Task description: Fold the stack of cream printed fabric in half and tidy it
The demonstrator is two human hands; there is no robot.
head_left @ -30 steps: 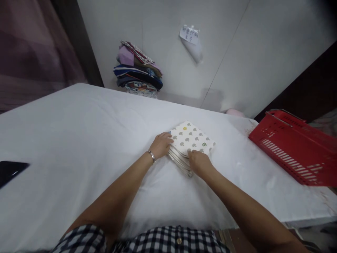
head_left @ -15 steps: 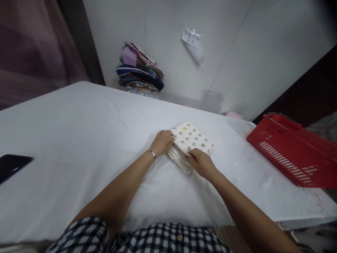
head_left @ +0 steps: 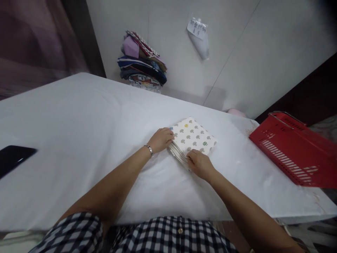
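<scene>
One folded cloth (head_left: 194,135) on the desk (head_left: 79,123), left of the red basket (head_left: 292,151), and we've got its left side in our left hand (head_left: 161,140), probably for steadiness, while our right hand (head_left: 201,165) grips the near corner, likely to hold those layers together!

The cloth (head_left: 193,137) lies on the table (head_left: 79,140), left of the basket (head_left: 310,147).

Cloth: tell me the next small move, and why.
Probably press the layers of the cloth together with the right hand: their edges show fanned out between the hands, and the left hand, at the left corner, could steady it.
</scene>
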